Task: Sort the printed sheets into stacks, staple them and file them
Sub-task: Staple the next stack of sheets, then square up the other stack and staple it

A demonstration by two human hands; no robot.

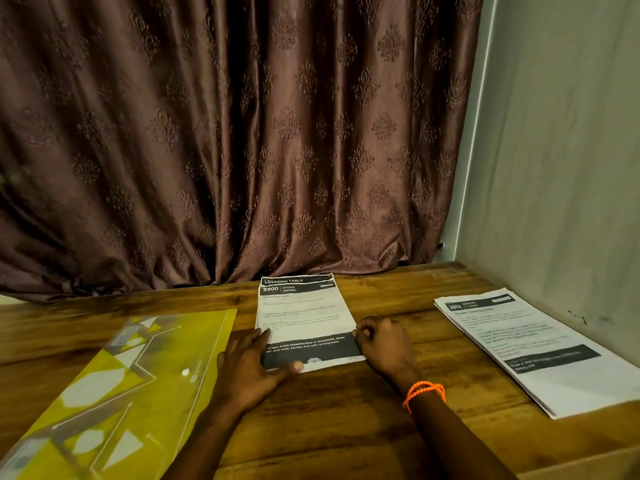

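A yellow plastic file folder lies at the left of the wooden desk. Just right of it, the left hand rests flat, fingers straight and spread, on the near left part of the printed sheet headed "DRESSING TABLE", which lies mid-desk before the brown curtain. The right hand, an orange bracelet on its wrist, curls its fingers and pinches the sheet's right edge. Well apart at the right lies a stack of printed sheets beside the wall.

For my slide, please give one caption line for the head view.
Both hands, left hand and right hand, square a printed sheet stack on the wooden table.
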